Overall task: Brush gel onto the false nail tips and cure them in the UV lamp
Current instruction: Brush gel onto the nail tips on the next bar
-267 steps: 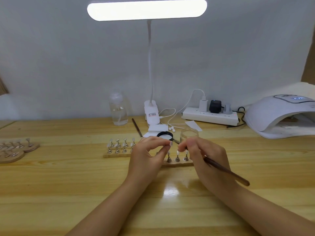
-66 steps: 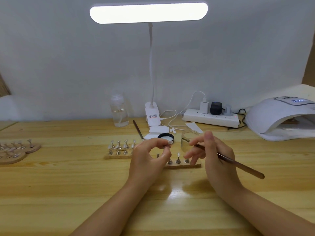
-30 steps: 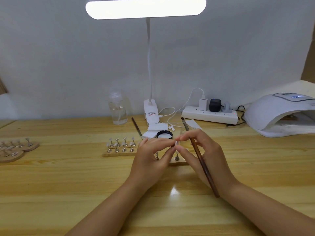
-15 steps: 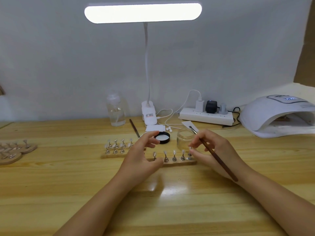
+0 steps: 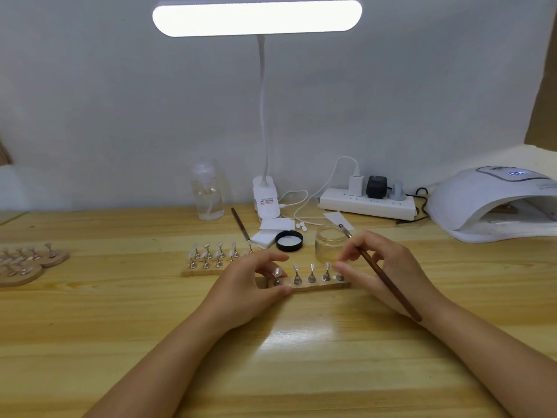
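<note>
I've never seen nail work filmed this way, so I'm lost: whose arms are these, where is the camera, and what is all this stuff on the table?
The camera sits on the person's head and looks down, so the arms are their own. The right hand holds a brown brush between its fingers, bristles pointing toward an open glass jar; its black lid lies beside it. The left hand rests at the end of a wooden strip where false nail tips stand on little metal stands. A second strip with more tips lies farther left. At the right edge is the white UV lamp. At the back stand a desk lamp, a clear bottle and a power strip.
</note>
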Demonstrator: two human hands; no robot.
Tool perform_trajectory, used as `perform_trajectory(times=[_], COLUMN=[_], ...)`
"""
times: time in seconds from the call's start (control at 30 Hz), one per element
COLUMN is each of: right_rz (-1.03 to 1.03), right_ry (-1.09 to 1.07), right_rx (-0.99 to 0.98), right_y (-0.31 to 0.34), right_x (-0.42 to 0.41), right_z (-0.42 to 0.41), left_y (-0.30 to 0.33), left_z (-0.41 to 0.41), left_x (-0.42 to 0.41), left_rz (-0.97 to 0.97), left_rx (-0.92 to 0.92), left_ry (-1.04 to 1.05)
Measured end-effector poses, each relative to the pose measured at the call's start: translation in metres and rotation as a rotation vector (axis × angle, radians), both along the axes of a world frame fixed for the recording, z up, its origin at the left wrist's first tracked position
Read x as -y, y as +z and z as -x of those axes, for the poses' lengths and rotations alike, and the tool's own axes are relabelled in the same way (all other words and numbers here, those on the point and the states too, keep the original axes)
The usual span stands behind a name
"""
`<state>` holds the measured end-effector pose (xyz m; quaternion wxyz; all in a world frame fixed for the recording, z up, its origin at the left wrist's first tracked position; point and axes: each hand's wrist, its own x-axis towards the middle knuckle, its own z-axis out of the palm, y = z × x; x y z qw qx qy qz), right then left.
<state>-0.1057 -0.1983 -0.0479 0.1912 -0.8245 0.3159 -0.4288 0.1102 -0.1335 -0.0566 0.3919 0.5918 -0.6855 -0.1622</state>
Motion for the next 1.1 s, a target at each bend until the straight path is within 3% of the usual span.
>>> perform_trajectory(times=[0.1, 0.23, 0.63, 1.1], right_rz=[0.08, -0.086, 0.166, 0.065], right_ry=[-0.011, 0.108, 0.109, 0.066], right_rx=[0.156, 0.351, 0.179, 0.323], right_y=[0.003, -0.001, -0.008, -0.011], right_x=[-0.004, -0.013, -0.015, -0.015], right_z=[-0.005, -0.011, -0.022, -0.021], left_y=[-0.002, -0.004, -0.006, -0.005], left_z=[0.002, 0.004, 0.002, 0.002], left_x=[0.002, 0.003, 0.006, 0.006], left_rz=[0.057, 0.12, 0.082, 0.063], left_rx=[-0.048, -0.016, -0.057, -0.059], left_ry=[-0.012, -0.019, 0.006, 0.021])
